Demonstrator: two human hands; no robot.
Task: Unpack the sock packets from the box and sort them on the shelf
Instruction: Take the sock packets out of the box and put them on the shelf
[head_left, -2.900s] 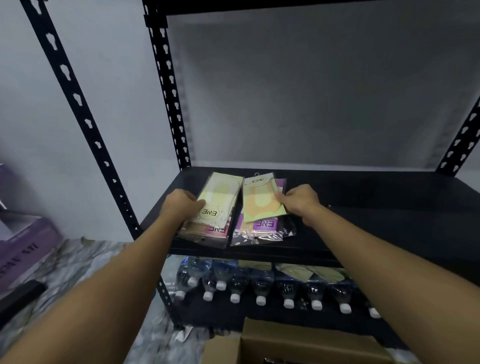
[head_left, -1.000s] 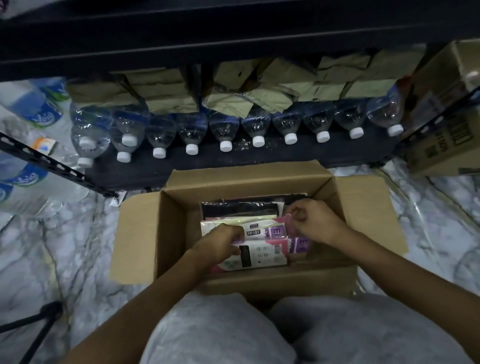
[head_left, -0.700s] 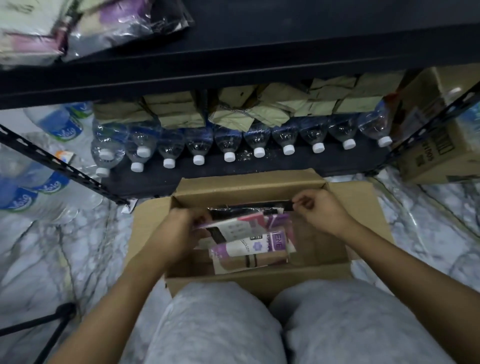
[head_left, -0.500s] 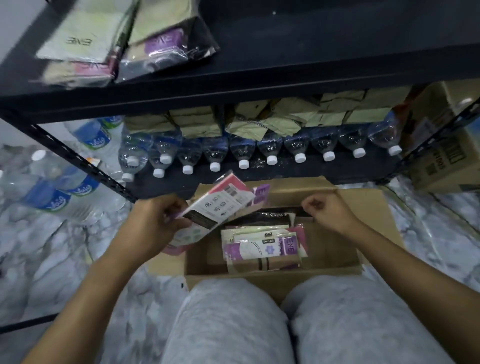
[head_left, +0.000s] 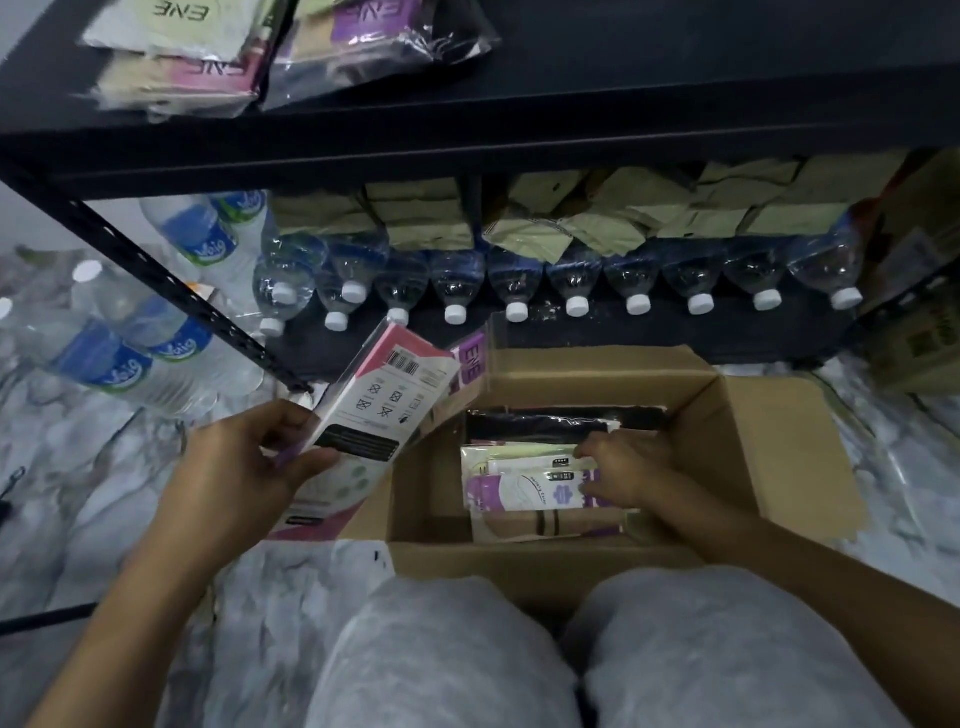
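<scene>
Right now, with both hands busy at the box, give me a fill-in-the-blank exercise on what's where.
1. The left hand holds a sock packet above the box's ____ side.
2. The right hand reaches ____ the cardboard box.
3. The water bottles on the lower shelf have ____ caps.
4. Two piles of packets lie on the ____ shelf.

Missing words: left; into; white; upper

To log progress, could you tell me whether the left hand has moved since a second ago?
Yes. The left hand has lifted sock packets out of the box, leftward past its wall.
</scene>
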